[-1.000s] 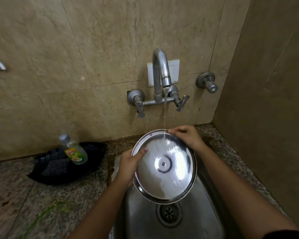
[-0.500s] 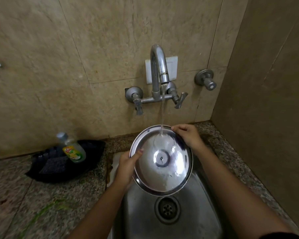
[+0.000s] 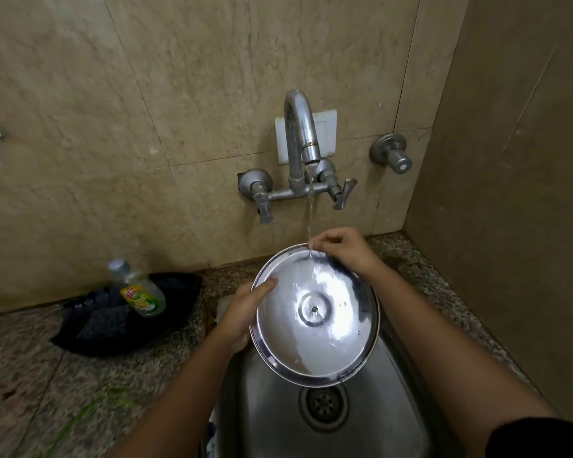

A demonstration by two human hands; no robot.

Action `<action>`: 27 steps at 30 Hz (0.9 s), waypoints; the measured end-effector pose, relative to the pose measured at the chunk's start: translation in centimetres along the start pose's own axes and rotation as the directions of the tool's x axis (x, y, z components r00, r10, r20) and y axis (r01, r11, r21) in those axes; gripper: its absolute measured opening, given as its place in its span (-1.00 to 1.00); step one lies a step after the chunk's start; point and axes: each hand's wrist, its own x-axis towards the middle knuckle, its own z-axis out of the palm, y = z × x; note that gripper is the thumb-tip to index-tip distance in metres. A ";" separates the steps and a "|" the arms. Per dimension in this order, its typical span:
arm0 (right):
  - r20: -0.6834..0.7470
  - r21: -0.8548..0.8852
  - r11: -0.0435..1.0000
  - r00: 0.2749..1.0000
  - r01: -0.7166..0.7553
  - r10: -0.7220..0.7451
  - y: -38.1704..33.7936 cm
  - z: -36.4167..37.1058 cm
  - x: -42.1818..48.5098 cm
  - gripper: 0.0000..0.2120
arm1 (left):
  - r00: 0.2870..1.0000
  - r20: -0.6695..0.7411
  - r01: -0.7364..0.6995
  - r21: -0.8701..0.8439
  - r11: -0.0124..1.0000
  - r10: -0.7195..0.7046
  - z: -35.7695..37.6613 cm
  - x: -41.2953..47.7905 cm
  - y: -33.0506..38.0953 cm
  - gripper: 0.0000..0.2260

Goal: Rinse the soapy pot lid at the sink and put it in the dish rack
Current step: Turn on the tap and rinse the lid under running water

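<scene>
Rinse under way: pot lid [image 3: 314, 319] held tilted over steel sink [image 3: 394, 375], rack step not started
Round shiny steel lid, dished, small centre rivet; left hand [image 3: 242, 312] grips its left rim, thumb on top, right hand [image 3: 341, 249] pinches far rim; thin water stream [image 3: 310, 213] from chrome tap [image 3: 301, 133] hits upper edge
</scene>
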 end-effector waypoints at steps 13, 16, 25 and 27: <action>-0.347 -0.181 0.968 0.932 -0.175 0.103 5.8 -0.5 -4.3 -0.75 | 0.984 -0.173 0.009 -0.150 0.989 -0.035 -0.2 0.0 -2.7 -0.64; -0.475 -0.332 0.898 0.874 -0.289 0.106 7.2 0.8 -7.0 -0.70 | 0.967 -0.253 -0.040 -0.267 0.963 -0.030 -0.3 0.0 -3.7 -0.65; -0.273 -0.840 0.526 0.941 -0.132 -0.200 3.6 5.3 -2.2 -0.41 | 0.954 -0.300 -0.085 -0.261 0.962 0.003 1.2 -0.3 -3.2 -0.62; -0.032 -0.868 0.488 0.970 0.092 -0.240 2.6 7.8 -1.8 -0.37 | 0.954 -0.295 -0.038 -0.268 0.963 -0.044 2.0 0.0 -3.0 -0.57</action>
